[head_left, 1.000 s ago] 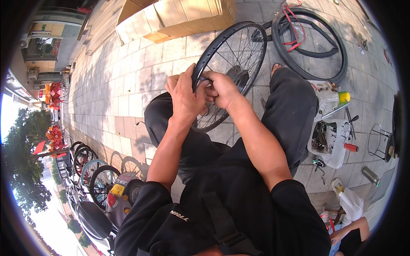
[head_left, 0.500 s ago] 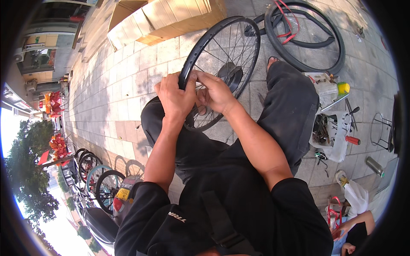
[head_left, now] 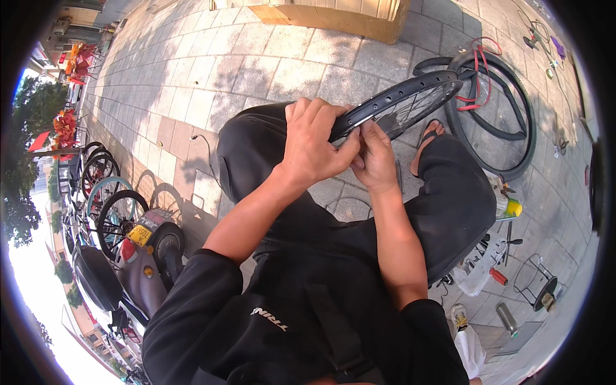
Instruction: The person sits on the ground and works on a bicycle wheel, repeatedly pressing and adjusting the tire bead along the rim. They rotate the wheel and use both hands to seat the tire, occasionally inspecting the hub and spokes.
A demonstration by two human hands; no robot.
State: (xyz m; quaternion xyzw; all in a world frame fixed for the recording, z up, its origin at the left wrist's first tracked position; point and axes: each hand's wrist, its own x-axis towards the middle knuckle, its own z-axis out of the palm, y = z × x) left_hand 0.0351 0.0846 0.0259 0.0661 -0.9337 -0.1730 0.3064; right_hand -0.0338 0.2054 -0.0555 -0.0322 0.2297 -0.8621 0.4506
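A spoked bicycle wheel (head_left: 401,96) with a black rim is tilted between my knees, its outer rim face with a row of holes turned up toward me. My left hand (head_left: 312,142) is closed round the near end of the rim, fingers over its outside and thumb toward the right hand. Just right of it, my right hand (head_left: 377,159) pinches the rim's edge, thumb on top and fingers curled below. A thin light strip shows along the rim beside my thumbs; I cannot make out what it is. The hub is mostly hidden behind the rim.
A tire with an inner tube (head_left: 523,154) and red strap (head_left: 482,77) lies at the far right. A cardboard box (head_left: 333,24) stands ahead. At right are a white tool tray (head_left: 478,266), a yellow-capped can (head_left: 513,208) and a metal bottle (head_left: 506,319). Parked bikes and a scooter (head_left: 151,276) stand left.
The wheel has tipped from near upright to a flatter tilt, its rim's outer face now toward me. Both hands moved right with it, and my view has turned.
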